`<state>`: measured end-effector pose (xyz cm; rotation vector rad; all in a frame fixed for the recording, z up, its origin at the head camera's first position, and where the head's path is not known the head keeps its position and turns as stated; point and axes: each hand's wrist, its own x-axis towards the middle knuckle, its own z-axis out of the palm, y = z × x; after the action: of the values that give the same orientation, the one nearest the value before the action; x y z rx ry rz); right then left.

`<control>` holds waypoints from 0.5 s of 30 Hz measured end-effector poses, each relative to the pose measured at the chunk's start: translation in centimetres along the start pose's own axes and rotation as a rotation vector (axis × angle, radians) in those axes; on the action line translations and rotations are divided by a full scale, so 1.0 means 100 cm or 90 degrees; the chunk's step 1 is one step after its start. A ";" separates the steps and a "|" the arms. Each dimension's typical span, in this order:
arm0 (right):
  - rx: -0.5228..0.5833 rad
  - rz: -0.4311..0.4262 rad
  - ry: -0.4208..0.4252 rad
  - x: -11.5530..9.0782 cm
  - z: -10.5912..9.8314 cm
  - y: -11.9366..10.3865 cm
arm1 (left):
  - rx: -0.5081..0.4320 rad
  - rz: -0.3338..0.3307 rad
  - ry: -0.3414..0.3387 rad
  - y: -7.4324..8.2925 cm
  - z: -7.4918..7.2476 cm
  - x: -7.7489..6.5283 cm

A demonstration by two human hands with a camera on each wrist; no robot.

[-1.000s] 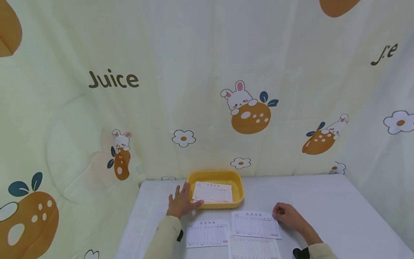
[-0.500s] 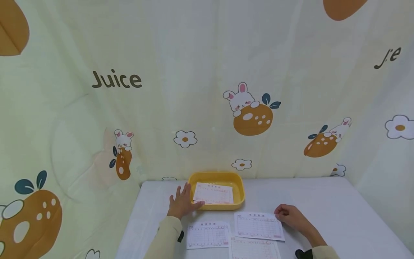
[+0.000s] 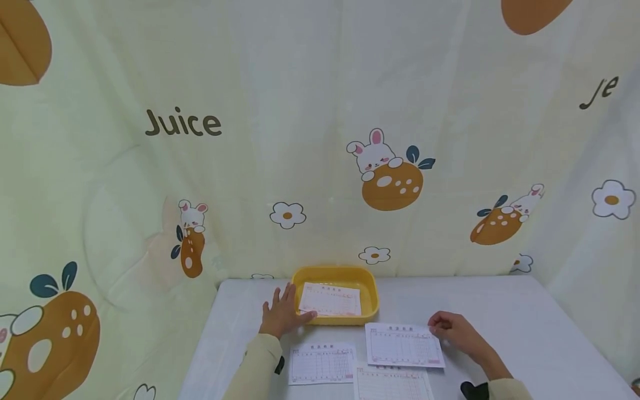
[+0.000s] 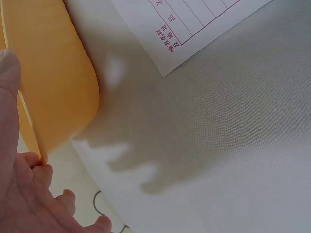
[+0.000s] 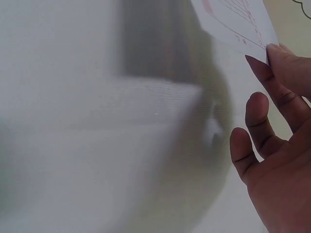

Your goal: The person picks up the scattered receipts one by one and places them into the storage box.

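A yellow plastic basin (image 3: 369, 303) stands at the back of the table, with a printed form sheet (image 3: 330, 299) lying inside. My left hand (image 3: 281, 315), fingers spread, rests against the basin's left side; in the left wrist view its thumb and index finger touch the rim. Between thumb and index finger my right hand (image 3: 457, 331) pinches the upper right corner of another printed form sheet (image 3: 404, 345). The right wrist view shows that sheet (image 5: 243, 24) raised off the tabletop, casting a shadow below. The other right fingers are loosely bent.
Two more printed form sheets lie on the white table (image 3: 525, 328): one at the left (image 3: 322, 364), one at the front (image 3: 392, 384), partly overlapped in view by the held sheet. Behind the table hangs a patterned curtain (image 3: 300, 166).
My right hand has lifted the pinched form sheet and moved it slightly right, away from the sheet below. The left hand stays at the basin. The head view has shifted a little.
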<state>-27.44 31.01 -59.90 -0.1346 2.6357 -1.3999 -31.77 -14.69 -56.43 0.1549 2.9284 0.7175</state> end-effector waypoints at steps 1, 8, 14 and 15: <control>0.000 -0.004 -0.002 0.000 -0.002 -0.001 | -0.001 0.002 0.002 0.000 0.000 0.000; -0.006 -0.006 -0.007 0.007 -0.013 -0.009 | -0.008 0.004 0.007 -0.001 0.000 0.000; -0.010 -0.034 -0.010 0.014 -0.024 -0.019 | -0.015 0.013 0.003 -0.001 -0.001 -0.002; -0.014 -0.037 -0.010 0.015 -0.026 -0.021 | -0.016 0.014 0.002 0.000 -0.002 -0.002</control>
<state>-29.36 31.74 -56.88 -0.2258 2.6545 -1.3818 -31.57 -14.80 -56.25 0.1843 2.9239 0.7586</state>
